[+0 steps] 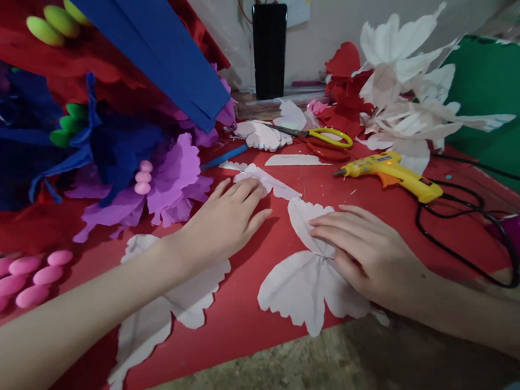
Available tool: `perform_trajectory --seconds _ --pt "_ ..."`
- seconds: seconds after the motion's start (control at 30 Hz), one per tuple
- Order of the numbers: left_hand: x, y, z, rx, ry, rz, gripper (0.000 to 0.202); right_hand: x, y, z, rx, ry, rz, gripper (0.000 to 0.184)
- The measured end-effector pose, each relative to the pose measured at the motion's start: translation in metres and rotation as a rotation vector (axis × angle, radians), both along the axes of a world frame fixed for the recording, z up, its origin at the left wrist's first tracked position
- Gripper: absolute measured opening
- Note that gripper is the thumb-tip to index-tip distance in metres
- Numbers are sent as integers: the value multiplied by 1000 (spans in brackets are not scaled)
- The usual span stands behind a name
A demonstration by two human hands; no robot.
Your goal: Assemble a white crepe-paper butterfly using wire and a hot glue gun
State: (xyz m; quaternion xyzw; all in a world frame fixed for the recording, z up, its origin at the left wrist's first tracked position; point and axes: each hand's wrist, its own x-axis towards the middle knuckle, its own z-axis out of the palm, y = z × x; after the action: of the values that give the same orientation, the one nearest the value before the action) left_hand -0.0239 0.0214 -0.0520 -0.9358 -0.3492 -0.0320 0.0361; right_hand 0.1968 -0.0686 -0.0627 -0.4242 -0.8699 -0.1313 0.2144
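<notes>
My left hand point(229, 216) lies palm down with its fingers stretched out, their tips at the edge of a white scalloped scrap point(268, 182). Beneath that forearm is a white butterfly cutout point(148, 329), partly covered by the arm. My right hand point(367, 246) rests flat on a second white butterfly cutout point(290, 286), fingers extended over its right side and upper wing. The hand hides part of this butterfly. Neither hand grips anything that I can see.
A yellow glue gun point(392, 174) with a black cord lies at right. Behind are scissors point(328, 140) and a standing phone point(271, 51). White butterflies point(410, 91) are heaped back right; purple butterflies point(172, 184), blue sheets point(151, 46) and pink egg-shaped pieces point(32, 295) fill the left.
</notes>
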Motion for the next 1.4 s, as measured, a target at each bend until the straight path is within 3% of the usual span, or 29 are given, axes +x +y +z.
perform_trajectory --seconds 0.47,0.6,0.73,0.83,1.03,1.27,1.4 --pt "21 13 4 54 -102 33 42 1 2 -3 -80 62 74 32" --pt "20 7 9 45 -168 -57 32 4 6 -1 -151 107 124 34" --pt "9 -14 11 -7 -262 -288 26 3 -3 15 -133 53 -20 22" --pt "1 -29 12 -33 -294 -369 27 0 -17 24 -108 -59 -80 29" --pt "-9 -33 13 -14 -315 -424 30 -9 -33 16 -84 -137 -44 36" --pt "-10 -27 5 -159 -275 -480 32 -10 -23 16 -148 -124 60 40" --pt "-13 -24 4 -156 -272 -460 30 -10 -20 17 -168 -109 67 39"
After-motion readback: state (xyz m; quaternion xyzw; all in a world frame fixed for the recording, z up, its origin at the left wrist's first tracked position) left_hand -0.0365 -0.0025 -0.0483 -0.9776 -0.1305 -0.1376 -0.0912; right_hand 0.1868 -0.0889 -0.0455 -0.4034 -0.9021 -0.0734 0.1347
